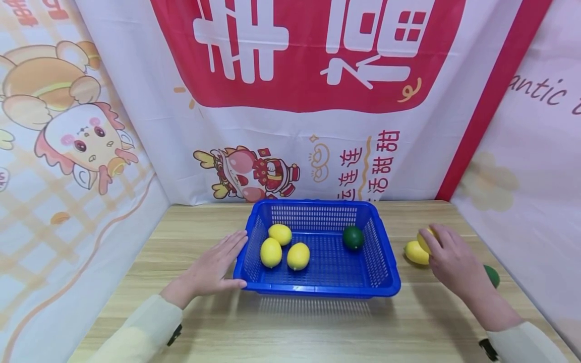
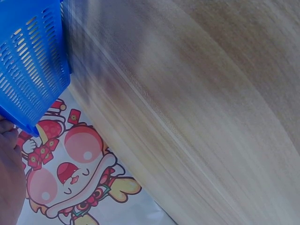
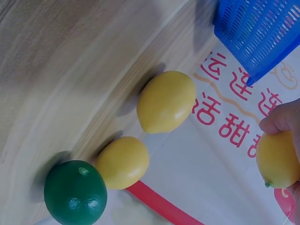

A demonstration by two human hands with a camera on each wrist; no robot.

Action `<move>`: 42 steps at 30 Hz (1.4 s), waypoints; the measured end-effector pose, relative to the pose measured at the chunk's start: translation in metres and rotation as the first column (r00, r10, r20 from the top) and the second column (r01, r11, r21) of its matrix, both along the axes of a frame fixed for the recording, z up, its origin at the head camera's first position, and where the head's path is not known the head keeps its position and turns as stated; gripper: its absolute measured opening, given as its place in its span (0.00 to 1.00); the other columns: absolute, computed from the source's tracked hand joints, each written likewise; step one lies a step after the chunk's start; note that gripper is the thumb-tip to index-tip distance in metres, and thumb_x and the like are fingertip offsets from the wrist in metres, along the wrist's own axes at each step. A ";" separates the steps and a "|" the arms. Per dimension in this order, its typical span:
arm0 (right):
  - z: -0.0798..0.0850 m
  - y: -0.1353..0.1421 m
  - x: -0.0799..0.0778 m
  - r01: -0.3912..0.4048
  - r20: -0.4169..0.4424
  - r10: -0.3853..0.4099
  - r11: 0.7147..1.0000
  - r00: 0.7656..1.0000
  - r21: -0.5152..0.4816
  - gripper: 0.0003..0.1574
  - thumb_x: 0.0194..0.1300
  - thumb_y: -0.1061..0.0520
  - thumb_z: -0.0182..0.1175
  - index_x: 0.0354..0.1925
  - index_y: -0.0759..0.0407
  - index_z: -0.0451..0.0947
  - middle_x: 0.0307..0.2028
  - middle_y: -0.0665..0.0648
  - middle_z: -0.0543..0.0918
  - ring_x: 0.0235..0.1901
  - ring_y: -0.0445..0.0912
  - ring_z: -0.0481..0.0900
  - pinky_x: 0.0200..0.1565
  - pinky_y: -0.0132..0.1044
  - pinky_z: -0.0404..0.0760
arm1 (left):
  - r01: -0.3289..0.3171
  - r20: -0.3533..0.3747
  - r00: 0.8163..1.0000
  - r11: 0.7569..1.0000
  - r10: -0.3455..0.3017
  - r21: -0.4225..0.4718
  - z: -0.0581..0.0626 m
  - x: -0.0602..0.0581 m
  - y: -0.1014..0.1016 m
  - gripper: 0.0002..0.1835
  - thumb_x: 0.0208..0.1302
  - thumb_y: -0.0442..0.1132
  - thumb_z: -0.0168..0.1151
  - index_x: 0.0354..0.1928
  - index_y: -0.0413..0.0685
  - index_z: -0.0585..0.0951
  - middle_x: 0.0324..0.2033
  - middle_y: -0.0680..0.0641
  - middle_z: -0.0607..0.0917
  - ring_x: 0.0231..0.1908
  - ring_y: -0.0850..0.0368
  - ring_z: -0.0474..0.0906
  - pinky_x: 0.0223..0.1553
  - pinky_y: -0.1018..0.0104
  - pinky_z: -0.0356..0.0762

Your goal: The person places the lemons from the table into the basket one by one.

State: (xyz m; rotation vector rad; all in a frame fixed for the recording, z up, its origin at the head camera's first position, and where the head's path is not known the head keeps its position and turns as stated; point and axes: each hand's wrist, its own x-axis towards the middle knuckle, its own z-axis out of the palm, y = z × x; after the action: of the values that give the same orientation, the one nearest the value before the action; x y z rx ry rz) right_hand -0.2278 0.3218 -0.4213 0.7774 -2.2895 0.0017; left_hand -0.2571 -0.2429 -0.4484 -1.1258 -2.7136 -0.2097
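A blue plastic basket (image 1: 317,290) with slotted sides stands on the table. Inside it are three lemons (image 1: 298,256) toward the left and a dark green, lime-like fruit (image 1: 353,237) at the right. My left hand (image 1: 213,267) touches the basket's left rim, fingers straight and thumb at the near corner. Right of the basket, my right hand (image 1: 454,259) pinches a lemon (image 3: 277,160), held above the table. Below and beside that hand lie two more lemons, a nearer lemon (image 3: 166,101) and a smaller-looking lemon (image 3: 123,162), plus another green fruit (image 3: 75,192).
The wooden table (image 1: 308,333) ends at a printed cloth backdrop (image 1: 299,151) behind the basket. Cloth walls also rise at the left (image 1: 72,176) and right (image 1: 522,151) sides.
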 end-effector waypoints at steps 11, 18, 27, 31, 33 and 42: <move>0.007 -0.007 -0.005 -0.066 -0.079 0.065 0.998 0.995 -0.010 0.31 0.44 0.68 0.56 0.52 0.73 0.73 0.45 0.75 0.75 0.40 0.68 0.77 0.40 0.60 0.81 | -0.002 0.000 1.000 1.000 0.002 0.002 0.000 -0.001 0.000 0.55 0.60 0.70 0.55 0.74 0.36 0.52 0.74 0.39 0.51 0.73 0.43 0.46 0.70 0.48 0.50; 0.014 -0.016 -0.004 -0.046 -0.055 0.046 0.999 0.997 0.006 0.38 0.37 0.71 0.66 0.53 0.72 0.73 0.46 0.75 0.75 0.41 0.67 0.77 0.40 0.58 0.81 | -0.009 0.004 1.000 1.000 0.009 -0.002 0.000 -0.001 0.001 0.55 0.59 0.70 0.55 0.74 0.36 0.52 0.74 0.39 0.51 0.73 0.43 0.47 0.70 0.47 0.51; 0.022 -0.031 -0.005 -0.016 -0.011 0.016 1.000 1.000 0.004 0.41 0.37 0.72 0.72 0.54 0.70 0.73 0.47 0.73 0.75 0.44 0.65 0.77 0.44 0.58 0.81 | -0.005 0.011 1.000 1.000 0.005 -0.003 0.000 -0.001 0.000 0.55 0.60 0.70 0.55 0.74 0.36 0.52 0.74 0.39 0.51 0.73 0.41 0.47 0.70 0.48 0.50; 0.024 -0.038 -0.007 -0.045 -0.005 0.045 0.999 0.999 -0.015 0.41 0.36 0.73 0.72 0.54 0.70 0.73 0.48 0.73 0.75 0.45 0.65 0.77 0.44 0.58 0.81 | -0.004 0.009 1.000 1.000 0.004 -0.007 0.001 -0.001 0.000 0.55 0.59 0.70 0.55 0.74 0.36 0.52 0.74 0.39 0.51 0.73 0.41 0.47 0.70 0.48 0.50; 0.025 -0.042 -0.008 -0.053 0.001 0.053 0.998 0.999 -0.019 0.42 0.36 0.73 0.72 0.54 0.70 0.73 0.48 0.73 0.75 0.46 0.65 0.77 0.45 0.58 0.81 | -0.003 0.009 1.000 1.000 0.003 -0.006 0.001 -0.001 0.000 0.55 0.60 0.70 0.55 0.74 0.36 0.52 0.74 0.39 0.51 0.73 0.42 0.47 0.70 0.48 0.50; 0.026 -0.059 -0.011 -0.090 0.002 0.090 0.995 0.996 -0.034 0.39 0.40 0.71 0.72 0.54 0.70 0.73 0.50 0.72 0.75 0.47 0.64 0.77 0.47 0.57 0.80 | -0.010 -0.002 1.000 1.000 0.010 -0.023 0.002 0.001 0.001 0.55 0.60 0.71 0.54 0.74 0.35 0.52 0.74 0.38 0.51 0.73 0.43 0.47 0.70 0.49 0.50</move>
State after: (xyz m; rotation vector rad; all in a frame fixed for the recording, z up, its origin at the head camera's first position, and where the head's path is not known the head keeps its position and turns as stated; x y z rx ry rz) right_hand -0.2391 0.2632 -0.3958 0.8626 -2.2500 0.0829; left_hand -0.2563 -0.2421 -0.4463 -1.1182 -2.7257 -0.1766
